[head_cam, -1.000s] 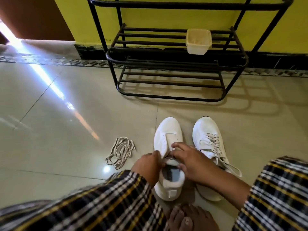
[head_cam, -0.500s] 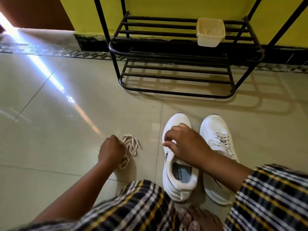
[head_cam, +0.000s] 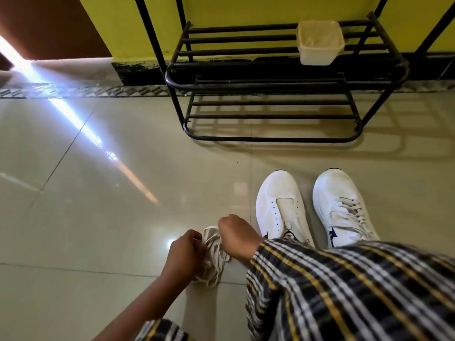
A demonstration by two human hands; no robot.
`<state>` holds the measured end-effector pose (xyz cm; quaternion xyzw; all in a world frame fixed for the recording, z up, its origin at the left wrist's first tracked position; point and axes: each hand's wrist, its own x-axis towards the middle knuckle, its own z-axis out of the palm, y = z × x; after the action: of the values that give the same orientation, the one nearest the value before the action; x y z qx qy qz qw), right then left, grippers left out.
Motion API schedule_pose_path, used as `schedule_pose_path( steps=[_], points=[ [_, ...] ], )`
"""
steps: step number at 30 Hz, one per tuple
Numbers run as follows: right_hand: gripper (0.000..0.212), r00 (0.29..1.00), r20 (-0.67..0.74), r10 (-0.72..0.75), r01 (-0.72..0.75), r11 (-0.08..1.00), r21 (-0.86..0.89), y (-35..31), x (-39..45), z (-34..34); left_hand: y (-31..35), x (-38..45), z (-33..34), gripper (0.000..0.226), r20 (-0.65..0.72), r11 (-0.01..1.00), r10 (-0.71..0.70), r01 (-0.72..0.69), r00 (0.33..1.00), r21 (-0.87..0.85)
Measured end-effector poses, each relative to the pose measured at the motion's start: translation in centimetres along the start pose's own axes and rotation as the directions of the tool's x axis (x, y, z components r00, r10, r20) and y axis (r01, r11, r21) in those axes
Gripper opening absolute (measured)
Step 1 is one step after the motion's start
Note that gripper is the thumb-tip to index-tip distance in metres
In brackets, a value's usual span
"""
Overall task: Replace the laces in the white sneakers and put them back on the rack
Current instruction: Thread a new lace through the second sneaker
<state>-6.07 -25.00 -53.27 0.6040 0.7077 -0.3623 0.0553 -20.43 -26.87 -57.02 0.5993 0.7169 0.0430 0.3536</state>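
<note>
Our right hand [head_cam: 237, 238] has left the unlaced sneaker [head_cam: 280, 207] and joined our left hand [head_cam: 186, 252] at the lace [head_cam: 213, 257] on the floor; both now curl into the bundle, probably to find its ends (the fingertips are hidden). Just right of them stands the bare sneaker, eyelets open, ready for threading. Beside it, the laced sneaker [head_cam: 344, 207]. Beyond waits the rack [head_cam: 270, 139], a tub [head_cam: 320, 45] on its shelf.

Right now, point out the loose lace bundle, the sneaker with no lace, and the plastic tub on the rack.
loose lace bundle [head_cam: 213, 257], head view, on the looped strands between the two hands.
unlaced sneaker [head_cam: 278, 193], head view, on its toe cap.
plastic tub [head_cam: 318, 55], head view, on its front wall.
</note>
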Motion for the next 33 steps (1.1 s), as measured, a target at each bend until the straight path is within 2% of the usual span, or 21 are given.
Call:
schedule_pose_path(
  steps=[4,7,9,13,17,19,21,23,27,33],
  points=[
    [0.028,0.999,0.025,0.029,-0.028,0.999,-0.03,-0.2,0.7,0.6,-0.4,-0.2,-0.1,0.002,0.01,0.998,0.006,-0.006,1.0,-0.064],
    [0.027,0.998,0.036,0.047,-0.044,0.997,-0.057,-0.1,0.8,0.8,-0.6,-0.4,-0.2,0.011,0.011,0.982,-0.002,0.004,1.0,-0.19],
    [0.023,0.998,0.004,0.066,-0.066,0.998,0.014,0.1,0.9,0.7,-0.7,-0.6,-0.4,0.016,-0.022,0.95,-0.01,0.002,1.0,-0.312],
    [0.006,0.992,-0.099,0.084,-0.057,0.967,0.248,0.9,0.2,-0.8,0.5,-0.6,-1.1,0.014,-0.111,0.916,0.028,-0.07,0.993,-0.395],
    [0.02,0.983,-0.159,0.091,0.023,0.799,0.601,2.4,-2.8,-4.1,4.1,-0.6,-2.0,0.017,-0.125,0.826,0.104,-0.156,0.987,-0.542],
    [0.019,0.981,-0.182,0.064,0.077,0.732,0.677,3.3,-4.8,-6.1,5.8,-0.7,-2.3,0.029,-0.149,0.798,0.12,-0.185,0.981,-0.573],
    [0.017,0.98,-0.195,0.05,0.115,0.656,0.746,4.0,-6.4,-7.8,7.5,-0.9,-2.7,0.041,-0.146,0.721,0.097,-0.171,0.984,-0.671],
    [0.017,0.974,-0.221,0.055,0.146,0.594,0.791,4.9,-8.2,-9.3,9.5,-1.3,-3.2,0.044,-0.132,0.614,0.095,-0.162,0.987,-0.772],
    [0.014,0.959,-0.277,0.065,0.202,0.529,0.824,6.2,-12.1,-12.0,13.1,-2.4,-3.5,0.028,-0.118,0.501,0.201,-0.206,0.972,-0.841],
    [0.019,0.945,-0.315,0.09,0.229,0.507,0.831,8.3,-17.6,-14.2,17.6,-4.8,-4.2,0.014,-0.089,0.469,0.319,-0.239,0.944,-0.85]
  ],
)
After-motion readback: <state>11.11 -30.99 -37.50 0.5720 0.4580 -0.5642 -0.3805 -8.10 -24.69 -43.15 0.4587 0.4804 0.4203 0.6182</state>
